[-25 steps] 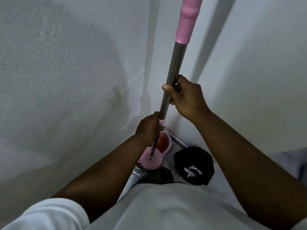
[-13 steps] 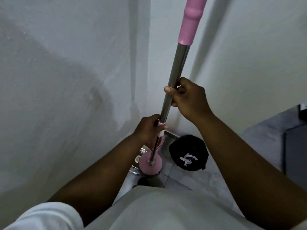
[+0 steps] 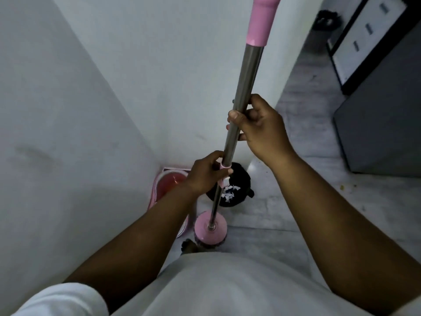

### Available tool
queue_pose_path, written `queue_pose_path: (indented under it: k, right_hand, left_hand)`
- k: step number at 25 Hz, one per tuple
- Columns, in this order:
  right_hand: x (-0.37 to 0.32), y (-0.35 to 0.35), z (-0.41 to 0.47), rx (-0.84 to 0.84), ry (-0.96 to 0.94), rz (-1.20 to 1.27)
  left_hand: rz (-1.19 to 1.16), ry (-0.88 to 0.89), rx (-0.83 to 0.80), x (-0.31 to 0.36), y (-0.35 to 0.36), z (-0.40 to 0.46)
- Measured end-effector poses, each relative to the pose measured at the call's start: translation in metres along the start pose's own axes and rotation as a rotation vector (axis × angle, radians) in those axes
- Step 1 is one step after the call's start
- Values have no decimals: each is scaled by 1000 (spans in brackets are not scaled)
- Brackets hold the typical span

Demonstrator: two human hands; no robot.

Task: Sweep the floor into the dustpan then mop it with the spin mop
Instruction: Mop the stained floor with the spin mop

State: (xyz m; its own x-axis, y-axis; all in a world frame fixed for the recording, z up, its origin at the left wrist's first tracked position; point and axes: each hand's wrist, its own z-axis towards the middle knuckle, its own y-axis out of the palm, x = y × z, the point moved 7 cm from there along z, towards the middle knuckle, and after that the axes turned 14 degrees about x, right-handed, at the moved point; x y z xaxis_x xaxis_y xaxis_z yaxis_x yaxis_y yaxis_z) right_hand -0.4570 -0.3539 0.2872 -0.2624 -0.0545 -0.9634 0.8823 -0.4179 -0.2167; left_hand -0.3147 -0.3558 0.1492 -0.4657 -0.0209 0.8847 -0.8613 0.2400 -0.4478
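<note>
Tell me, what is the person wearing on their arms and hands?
Nothing on either one: the left hand and the right hand have no gloves, rings or watch showing. Both forearms are bare. A short white sleeve covers the left upper arm, matching the white shirt.

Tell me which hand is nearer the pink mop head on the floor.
Left. The left hand grips the mop pole low, at the pink collar just above the mop head. The right hand holds the steel shaft higher up, farther from it.

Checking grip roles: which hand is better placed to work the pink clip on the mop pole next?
Probably left: the left hand already grips the mop pole at the pink clip; the right hand holds higher up.
</note>
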Motion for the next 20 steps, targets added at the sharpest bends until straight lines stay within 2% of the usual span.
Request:
queue_pose_path:
  k: [7,12,17,20]
  right_hand:
    - [36,-188,-61,245,43,-68]
    - [64,-320,-127,489,107,-114]
    - [84,-412,-185,736,164,-187]
    - [100,-463,-215,877,228,-235]
  left_hand:
    - [-100,33,-375,66,169,-56]
    - [-90,57,-629,108,297,-109]
    - [-36,164,-810,145,395,-152]
    - [-9,166,-934,160,453,-176]
